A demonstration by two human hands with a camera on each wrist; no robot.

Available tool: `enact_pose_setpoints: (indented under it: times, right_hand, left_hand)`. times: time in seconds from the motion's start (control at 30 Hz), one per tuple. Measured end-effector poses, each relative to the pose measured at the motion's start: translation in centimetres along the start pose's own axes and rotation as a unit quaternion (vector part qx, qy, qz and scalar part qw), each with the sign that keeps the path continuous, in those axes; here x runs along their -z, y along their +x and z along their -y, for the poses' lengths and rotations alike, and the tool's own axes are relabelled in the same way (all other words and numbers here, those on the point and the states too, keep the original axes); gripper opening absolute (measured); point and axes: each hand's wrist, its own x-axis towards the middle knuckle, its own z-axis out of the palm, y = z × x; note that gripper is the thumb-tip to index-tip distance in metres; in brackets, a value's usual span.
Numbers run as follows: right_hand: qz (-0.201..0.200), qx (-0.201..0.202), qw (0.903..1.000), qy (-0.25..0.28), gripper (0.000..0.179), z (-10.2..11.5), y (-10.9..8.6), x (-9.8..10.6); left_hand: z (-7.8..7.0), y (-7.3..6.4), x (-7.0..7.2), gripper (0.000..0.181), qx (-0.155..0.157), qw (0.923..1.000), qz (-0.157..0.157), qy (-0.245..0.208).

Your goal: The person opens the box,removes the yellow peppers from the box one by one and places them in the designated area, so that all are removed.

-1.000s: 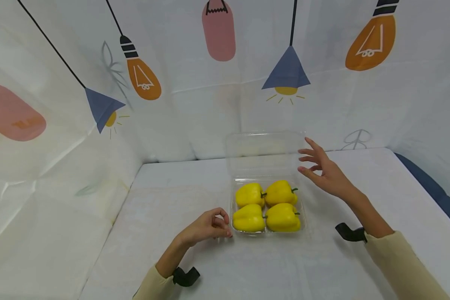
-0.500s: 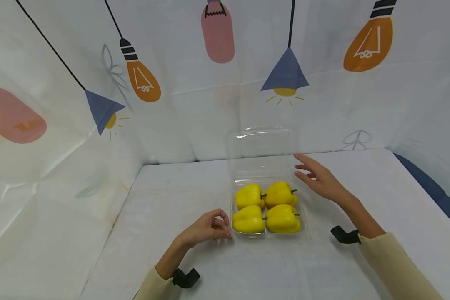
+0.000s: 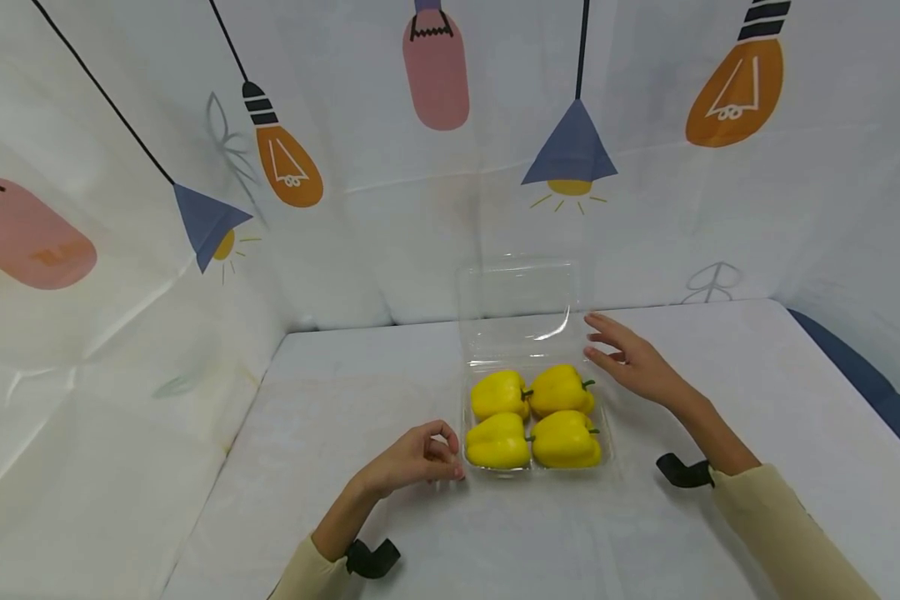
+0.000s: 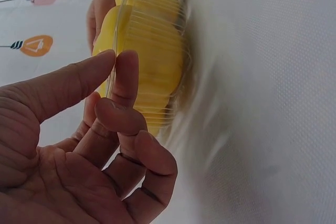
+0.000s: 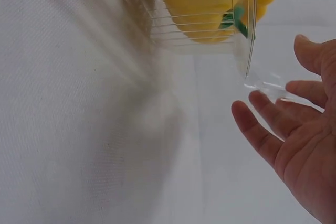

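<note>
A clear plastic clamshell container (image 3: 609,433) stands on the table with its lid (image 3: 521,292) raised at the back. Several yellow bell peppers (image 3: 498,440) lie inside, in two rows. At the container's front left corner, my left hand (image 3: 420,456) pinches the rim between thumb and index finger; in the left wrist view that thumb (image 4: 79,85) lies against the rim. My right hand (image 3: 633,358) is by the lid's right edge with fingers loosely extended. In the right wrist view, the right fingers (image 5: 257,132) are close to the clear plastic; whether they touch it is hard to tell.
A white cloth covers the table (image 3: 345,392). Behind it hangs a white curtain (image 3: 390,250) printed with lamps and bulbs, and the same cloth closes off the left side. Something dark blue (image 3: 862,367) shows beyond the table's right edge.
My right hand has moved left and slightly down toward the lid's right edge. The lid has shifted and tilted a little. My left hand has kept its place at the rim.
</note>
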Motion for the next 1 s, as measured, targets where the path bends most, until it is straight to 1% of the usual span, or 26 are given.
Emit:
enact_pose_setpoints:
  times: [0.13, 0.37, 0.63, 0.87, 1.0]
  right_hand:
    - [0.012, -0.007, 0.9999, -0.001, 0.062, -0.29, -0.11, -0.21]
    - [0.031, -0.017, 0.9992, 0.018, 0.063, -0.72, -0.33, -0.47]
    - [0.037, -0.022, 0.9989, 0.022, 0.061, -0.67, -0.51, -0.67]
    - [0.042, -0.042, 0.9981, 0.015, 0.061, -0.62, -0.66, -0.78]
    - [0.045, -0.047, 0.9978, 0.014, 0.06, -0.56, -0.73, -0.76]
  left_hand:
    - [-0.02, -0.04, -0.03, 0.03, -0.002, 1.0, 0.003, 0.001]
    - [-0.19, -0.14, -0.07, 0.03, -0.007, 0.9999, 0.007, 0.004]
    - [-0.27, -0.26, -0.09, 0.03, -0.012, 0.9998, 0.014, 0.003]
    - [-0.16, -0.32, -0.19, 0.032, -0.006, 0.9999, 0.013, 0.006]
    - [-0.08, -0.36, -0.13, 0.031, -0.003, 0.9998, 0.016, 0.005]
